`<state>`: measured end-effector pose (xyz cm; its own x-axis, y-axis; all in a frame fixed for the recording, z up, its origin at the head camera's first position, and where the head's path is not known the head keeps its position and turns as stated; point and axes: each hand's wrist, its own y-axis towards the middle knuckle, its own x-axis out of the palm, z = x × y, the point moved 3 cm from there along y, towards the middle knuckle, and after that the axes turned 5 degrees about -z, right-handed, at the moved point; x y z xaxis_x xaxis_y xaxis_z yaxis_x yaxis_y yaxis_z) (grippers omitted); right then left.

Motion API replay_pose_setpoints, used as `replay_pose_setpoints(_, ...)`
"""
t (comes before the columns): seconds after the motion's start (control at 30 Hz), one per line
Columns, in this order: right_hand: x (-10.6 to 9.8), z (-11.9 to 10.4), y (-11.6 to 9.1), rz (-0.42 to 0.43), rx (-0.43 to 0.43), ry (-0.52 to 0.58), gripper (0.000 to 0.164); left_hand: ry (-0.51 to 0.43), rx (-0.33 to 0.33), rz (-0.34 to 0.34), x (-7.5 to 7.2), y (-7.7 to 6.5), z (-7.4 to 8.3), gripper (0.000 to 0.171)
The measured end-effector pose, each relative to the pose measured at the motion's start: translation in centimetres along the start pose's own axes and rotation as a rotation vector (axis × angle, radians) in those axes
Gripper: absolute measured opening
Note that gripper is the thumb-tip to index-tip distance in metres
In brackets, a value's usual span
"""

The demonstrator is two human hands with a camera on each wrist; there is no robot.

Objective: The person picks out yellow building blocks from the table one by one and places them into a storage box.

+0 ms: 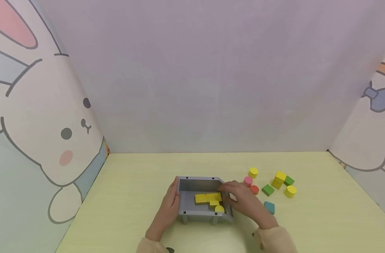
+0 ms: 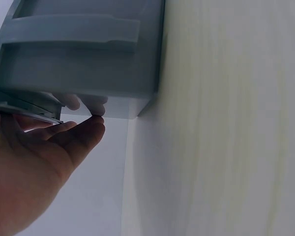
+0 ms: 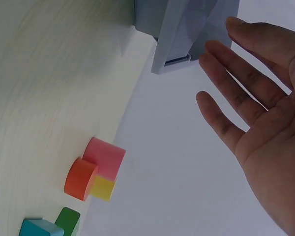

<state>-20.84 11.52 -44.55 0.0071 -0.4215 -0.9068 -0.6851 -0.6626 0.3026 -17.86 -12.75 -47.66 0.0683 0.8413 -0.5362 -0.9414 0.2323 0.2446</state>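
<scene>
Head view: the left hand point(image 1: 169, 206) holds the bin point(image 1: 200, 184) at its nine o'clock; the right hand point(image 1: 244, 199) is by its three. Yellow blocks point(image 1: 202, 199) sit inside.
Left wrist view: fingers point(image 2: 83, 140) touch its six o'clock side.
Right wrist view: the right hand spreads wide; the bin is at one o'clock.

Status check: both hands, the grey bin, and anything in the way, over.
Left hand touching left side of grey bin; right hand empty, at bin's right end. Yellow blocks inside. Teal block outside, to the right; possible snag.
</scene>
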Motion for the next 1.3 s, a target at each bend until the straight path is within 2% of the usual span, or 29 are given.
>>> replay_pose_setpoints(0.23,-0.8,0.9,-0.9,0.108,-0.046,-0.040,0.031,0.009,0.016,0.007,0.0,0.0,0.0,0.048)
replay_pose_setpoints(0.43,-1.7,1.8,-1.9,0.166,-0.053,-0.070,0.032,0.008,0.013,0.003,0.1,0.0,0.0,0.048)
replay_pose_setpoints(0.57,-2.0,2.8,-2.9,0.169,0.001,-0.082,0.034,0.009,-0.006,-0.007,0.1,0.0,0.0,0.048)
replay_pose_setpoints(0.7,-2.1,3.7,-3.8,0.144,0.090,-0.046,0.034,-0.001,-0.009,-0.009,0.1,0.0,0.0,0.048)
replay_pose_setpoints(0.9,-2.5,4.7,-4.8,0.143,0.148,-0.050,0.037,-0.008,-0.001,-0.005,0.2,-0.1,0.0,0.047)
replay_pose_setpoints(1.07,-2.8,5.3,-5.5,0.094,0.227,-0.030,0.038,-0.006,0.008,-0.001,0.2,0.0,0.1,0.047)
replay_pose_setpoints(1.13,-2.9,5.6,-5.7,0.083,0.243,-0.024,0.035,-0.008,0.014,0.000,0.1,0.0,0.2,0.047)
replay_pose_setpoints(1.3,-3.0,6.1,-6.2,0.118,0.232,-0.030,0.031,-0.004,0.007,0.003,0.1,-0.1,0.2,0.047)
